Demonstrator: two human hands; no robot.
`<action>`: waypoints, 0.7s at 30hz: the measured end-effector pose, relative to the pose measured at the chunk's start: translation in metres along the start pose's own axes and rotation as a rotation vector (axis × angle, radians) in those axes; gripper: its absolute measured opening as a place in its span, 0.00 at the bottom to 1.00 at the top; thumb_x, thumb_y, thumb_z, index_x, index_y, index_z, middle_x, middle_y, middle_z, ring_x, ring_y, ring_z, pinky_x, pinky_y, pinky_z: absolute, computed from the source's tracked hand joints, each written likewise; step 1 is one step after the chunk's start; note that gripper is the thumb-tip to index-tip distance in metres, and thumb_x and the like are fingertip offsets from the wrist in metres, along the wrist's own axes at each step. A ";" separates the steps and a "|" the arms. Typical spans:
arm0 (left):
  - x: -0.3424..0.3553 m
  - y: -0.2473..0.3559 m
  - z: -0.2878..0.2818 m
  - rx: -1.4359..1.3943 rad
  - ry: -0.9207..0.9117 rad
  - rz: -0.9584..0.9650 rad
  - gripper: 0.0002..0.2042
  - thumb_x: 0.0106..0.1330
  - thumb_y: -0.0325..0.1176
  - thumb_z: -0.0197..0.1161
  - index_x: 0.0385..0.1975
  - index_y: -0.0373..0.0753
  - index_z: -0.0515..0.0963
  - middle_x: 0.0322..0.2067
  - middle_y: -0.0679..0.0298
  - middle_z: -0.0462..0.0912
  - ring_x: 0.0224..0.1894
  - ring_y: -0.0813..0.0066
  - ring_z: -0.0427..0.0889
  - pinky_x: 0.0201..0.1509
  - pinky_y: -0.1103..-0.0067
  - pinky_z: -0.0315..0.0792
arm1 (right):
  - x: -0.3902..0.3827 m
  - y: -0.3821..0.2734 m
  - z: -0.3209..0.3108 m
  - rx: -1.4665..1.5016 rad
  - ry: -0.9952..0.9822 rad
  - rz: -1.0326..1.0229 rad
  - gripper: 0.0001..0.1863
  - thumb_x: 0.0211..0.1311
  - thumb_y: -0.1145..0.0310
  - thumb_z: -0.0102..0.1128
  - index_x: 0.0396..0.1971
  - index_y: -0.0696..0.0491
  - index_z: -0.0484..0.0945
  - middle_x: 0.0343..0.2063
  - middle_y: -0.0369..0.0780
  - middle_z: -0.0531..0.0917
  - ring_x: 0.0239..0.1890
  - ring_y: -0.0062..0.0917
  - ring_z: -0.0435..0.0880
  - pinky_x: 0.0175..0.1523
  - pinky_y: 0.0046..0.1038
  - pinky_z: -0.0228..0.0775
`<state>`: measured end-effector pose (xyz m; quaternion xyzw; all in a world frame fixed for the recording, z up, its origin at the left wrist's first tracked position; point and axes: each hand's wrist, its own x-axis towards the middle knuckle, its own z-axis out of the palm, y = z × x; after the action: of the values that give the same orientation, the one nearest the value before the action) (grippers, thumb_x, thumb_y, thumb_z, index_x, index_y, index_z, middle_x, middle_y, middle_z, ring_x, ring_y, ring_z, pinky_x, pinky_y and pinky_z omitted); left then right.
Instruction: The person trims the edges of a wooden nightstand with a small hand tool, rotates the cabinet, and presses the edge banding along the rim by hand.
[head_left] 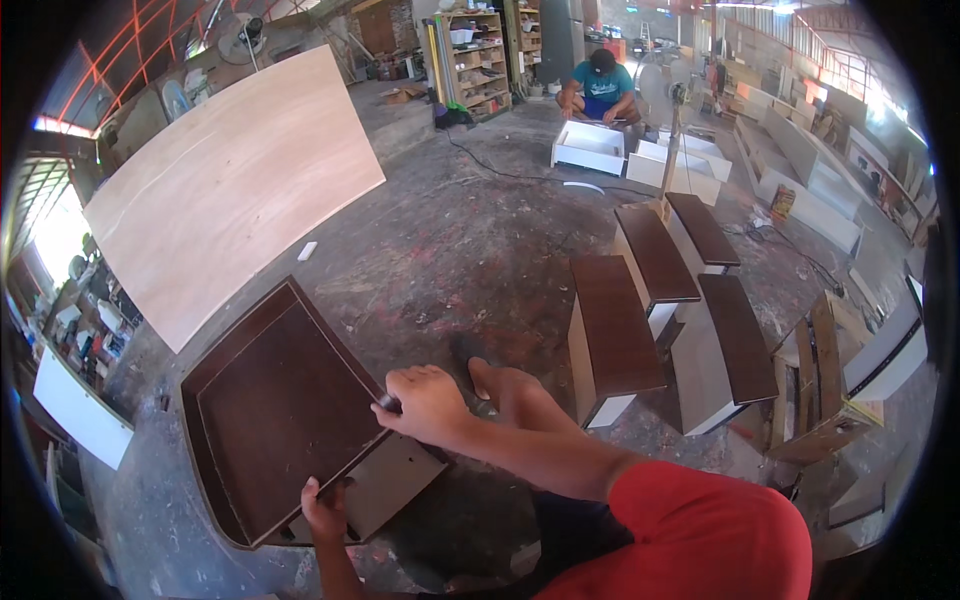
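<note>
A dark brown wooden furniture piece [290, 410], with a raised rim around a recessed panel, lies tilted on the floor in front of me. My left hand [325, 512] grips its near edge, thumb on top. Closed in a fist, my right hand [428, 405] is at the right corner of the rim. A small dark, round-ended thing [391, 403] sticks out of that fist; its kind cannot be made out. Beneath the near edge shows a pale board [395, 488] with small dark holes.
Several brown-fronted drawers [615, 325] stand to the right, beside a wooden crate [815, 380]. A large plywood sheet [240, 180] leans at the far left. Further back, a person [603, 85] crouches at white drawers [590, 148]. A cable [500, 172] crosses the floor.
</note>
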<state>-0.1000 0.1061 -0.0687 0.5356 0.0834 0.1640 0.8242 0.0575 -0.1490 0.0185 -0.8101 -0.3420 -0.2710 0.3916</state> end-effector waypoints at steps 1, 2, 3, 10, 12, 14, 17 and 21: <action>-0.005 0.001 -0.010 -0.001 0.014 0.000 0.26 0.71 0.53 0.58 0.56 0.36 0.76 0.44 0.59 0.81 0.41 0.67 0.83 0.53 0.60 0.78 | -0.004 -0.011 -0.002 0.008 -0.010 -0.004 0.19 0.57 0.55 0.75 0.27 0.51 0.74 0.25 0.41 0.83 0.33 0.41 0.85 0.44 0.41 0.75; -0.010 0.003 -0.026 0.032 -0.016 0.038 0.28 0.70 0.53 0.58 0.60 0.36 0.75 0.50 0.57 0.82 0.49 0.62 0.83 0.54 0.61 0.77 | -0.008 -0.022 -0.004 0.020 -0.038 -0.017 0.19 0.56 0.55 0.76 0.27 0.51 0.74 0.25 0.41 0.83 0.33 0.41 0.85 0.44 0.41 0.75; -0.016 0.004 -0.032 0.044 -0.017 0.046 0.29 0.69 0.52 0.58 0.62 0.36 0.74 0.54 0.57 0.82 0.53 0.60 0.83 0.55 0.61 0.77 | -0.014 -0.029 -0.006 0.027 -0.072 -0.026 0.19 0.55 0.55 0.76 0.27 0.51 0.74 0.25 0.41 0.83 0.33 0.40 0.85 0.44 0.41 0.75; -0.021 0.026 -0.040 0.246 -0.189 -0.331 0.31 0.78 0.56 0.46 0.57 0.31 0.79 0.47 0.54 0.87 0.42 0.66 0.84 0.51 0.68 0.77 | -0.025 -0.012 -0.041 0.417 -0.303 0.346 0.09 0.66 0.70 0.65 0.43 0.54 0.78 0.33 0.47 0.85 0.37 0.40 0.87 0.44 0.38 0.79; -0.022 0.050 -0.012 0.617 -0.422 -0.309 0.31 0.78 0.56 0.48 0.55 0.30 0.80 0.44 0.55 0.88 0.37 0.73 0.83 0.46 0.75 0.78 | -0.025 0.005 -0.038 0.380 -0.304 0.331 0.08 0.67 0.74 0.62 0.44 0.54 0.77 0.34 0.46 0.85 0.37 0.37 0.87 0.44 0.35 0.78; -0.031 0.049 0.011 0.597 -0.412 -0.387 0.24 0.78 0.50 0.56 0.51 0.31 0.83 0.43 0.59 0.88 0.34 0.77 0.82 0.42 0.80 0.77 | -0.025 0.012 -0.027 0.562 -0.121 0.209 0.08 0.66 0.80 0.61 0.43 0.54 0.79 0.37 0.44 0.85 0.37 0.29 0.86 0.45 0.30 0.76; -0.041 0.054 0.041 0.526 -0.558 -0.275 0.17 0.74 0.43 0.63 0.47 0.33 0.85 0.38 0.61 0.88 0.36 0.77 0.82 0.40 0.76 0.77 | -0.026 -0.005 -0.024 0.605 -0.132 0.102 0.11 0.65 0.84 0.61 0.43 0.53 0.81 0.40 0.41 0.85 0.39 0.23 0.84 0.45 0.26 0.75; -0.038 0.071 0.063 0.544 -0.612 0.034 0.13 0.71 0.37 0.67 0.46 0.33 0.84 0.37 0.61 0.88 0.34 0.75 0.84 0.38 0.77 0.76 | -0.040 -0.015 -0.017 0.690 -0.086 0.202 0.13 0.56 0.83 0.74 0.38 0.53 0.83 0.37 0.37 0.86 0.38 0.21 0.85 0.43 0.24 0.76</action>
<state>-0.1284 0.0650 0.0201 0.7596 -0.1341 -0.0173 0.6362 0.0178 -0.1693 0.0059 -0.6705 -0.3477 -0.0654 0.6521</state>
